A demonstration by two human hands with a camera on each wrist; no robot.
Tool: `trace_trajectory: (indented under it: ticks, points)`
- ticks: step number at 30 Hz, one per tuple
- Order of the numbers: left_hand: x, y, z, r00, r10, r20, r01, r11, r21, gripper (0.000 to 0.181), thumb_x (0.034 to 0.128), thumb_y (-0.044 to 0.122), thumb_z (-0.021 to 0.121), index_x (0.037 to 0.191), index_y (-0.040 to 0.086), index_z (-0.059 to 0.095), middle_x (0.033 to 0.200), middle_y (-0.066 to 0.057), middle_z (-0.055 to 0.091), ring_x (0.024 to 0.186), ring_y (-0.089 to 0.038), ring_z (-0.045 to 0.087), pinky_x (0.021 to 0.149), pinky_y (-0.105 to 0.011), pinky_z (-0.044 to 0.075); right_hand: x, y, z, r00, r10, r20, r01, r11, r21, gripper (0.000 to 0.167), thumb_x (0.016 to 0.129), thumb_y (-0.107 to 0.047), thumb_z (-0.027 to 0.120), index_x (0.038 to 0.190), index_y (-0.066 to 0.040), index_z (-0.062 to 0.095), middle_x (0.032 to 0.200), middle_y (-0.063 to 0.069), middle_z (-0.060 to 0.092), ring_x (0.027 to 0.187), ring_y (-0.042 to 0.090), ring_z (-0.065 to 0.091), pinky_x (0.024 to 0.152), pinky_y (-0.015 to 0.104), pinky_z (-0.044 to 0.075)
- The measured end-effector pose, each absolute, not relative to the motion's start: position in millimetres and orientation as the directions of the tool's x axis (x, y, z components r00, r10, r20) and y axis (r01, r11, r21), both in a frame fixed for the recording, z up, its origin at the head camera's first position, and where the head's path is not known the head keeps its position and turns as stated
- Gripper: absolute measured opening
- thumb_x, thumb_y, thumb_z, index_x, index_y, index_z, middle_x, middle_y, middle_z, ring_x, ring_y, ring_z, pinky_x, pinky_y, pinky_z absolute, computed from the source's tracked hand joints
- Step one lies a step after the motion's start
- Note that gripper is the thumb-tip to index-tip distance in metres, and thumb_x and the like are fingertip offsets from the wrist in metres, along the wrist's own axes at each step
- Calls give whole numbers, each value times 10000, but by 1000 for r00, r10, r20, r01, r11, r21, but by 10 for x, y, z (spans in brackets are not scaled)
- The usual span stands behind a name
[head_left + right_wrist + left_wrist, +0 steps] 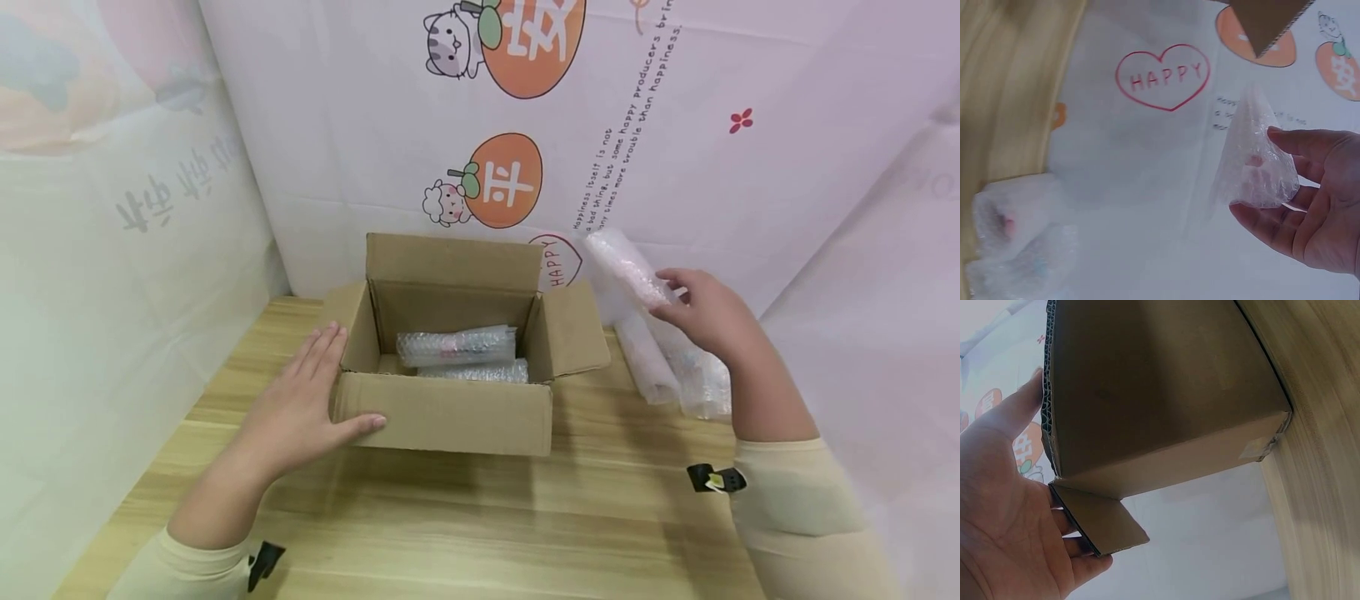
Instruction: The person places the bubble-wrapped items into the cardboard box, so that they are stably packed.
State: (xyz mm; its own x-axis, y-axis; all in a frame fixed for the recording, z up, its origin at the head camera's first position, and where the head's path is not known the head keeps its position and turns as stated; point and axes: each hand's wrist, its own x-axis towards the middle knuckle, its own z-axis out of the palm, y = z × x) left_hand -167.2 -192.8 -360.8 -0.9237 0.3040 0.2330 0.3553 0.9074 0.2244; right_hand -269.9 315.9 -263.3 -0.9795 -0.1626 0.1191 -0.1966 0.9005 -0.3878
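My left hand (296, 408) rests on the near left corner of an open cardboard box (442, 417). Its fingers lie straight over the left side flap (1100, 515), with the thumb against the front flap. Inside the box are two bubble-wrapped rolls; the upper one (457, 345) shows pink and blue through the plastic. Between thumb and fingers, my right hand (705, 312) grips one end of another bubble-wrapped roll (628, 265), raised and tilted to the right of the box. Something pinkish shows through its wrap (1254, 169); I cannot tell what it is.
More bubble-wrapped rolls (648, 362) lie on the wooden table (450, 517) at the right, below my right hand. The box's right flap (576, 329) sticks outward toward them. Printed white cloth (337, 133) hangs behind and on both sides.
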Motion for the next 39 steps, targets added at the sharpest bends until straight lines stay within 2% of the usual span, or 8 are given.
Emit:
trace_trajectory:
  ticks: [4,9,12,19,25,32,39]
  points:
    - [-1671,-1928,-3599,-925,303,231,353,908,224,1203,790,817,511,1582,88,-26,1655,-132,-7,1517,-374,48,1222,-547,152,-2631,3050,-2485,-962,-213,170,-264,886,-381,559,946,-275,647,1434,-72,465,1342,200,544,1161,398,528,860,568,471]
    - [-1668,-1923,-3587,-926,302,227,351,909,223,1204,788,818,512,1582,91,-26,1656,-128,-11,1516,-375,51,1218,-552,161,-2546,2881,-2323,-944,-254,212,-317,876,-362,549,939,-301,659,1437,-143,490,1351,140,541,1157,341,510,809,524,459]
    - [-1667,-1923,-3589,-926,300,230,351,909,224,1204,788,817,515,1583,90,-22,1656,-130,-6,1517,-375,53,1218,-552,162,-2499,2771,-2244,-932,-283,226,-348,871,-346,548,940,-320,657,1441,-170,494,1376,133,524,1175,336,498,821,529,450]
    - [-1672,-1926,-3597,-926,302,228,351,909,222,1203,789,820,508,1582,91,-28,1655,-136,-3,1517,-373,45,1223,-539,153,-2418,2502,-2134,-885,-384,261,-452,842,-294,510,920,-250,692,1402,-178,542,1372,98,554,1177,319,521,893,526,457]
    - [-1670,-1925,-3597,-926,300,231,351,909,225,1204,788,817,513,1582,84,-19,1655,-138,0,1517,-375,48,1221,-545,157,-2415,2263,-2156,-854,-458,248,-510,830,-227,510,892,-209,726,1375,-201,564,1350,68,579,1167,288,556,950,511,471]
    - [-1668,-1931,-3602,-927,297,228,348,909,229,1200,793,813,512,1581,88,-28,1655,-132,-14,1517,-376,39,1221,-548,151,-2417,1928,-2281,-780,-577,241,-622,758,-196,489,860,-176,763,1323,-188,607,1289,46,605,1174,258,567,1005,474,473]
    - [-1681,-1933,-3614,-929,291,229,342,912,225,1194,793,819,502,1583,107,-41,1657,-118,-14,1516,-378,45,1210,-577,162,-2402,1672,-2429,-732,-654,191,-680,719,-144,472,868,-193,753,1319,-182,614,1268,20,627,1161,223,578,988,434,490]
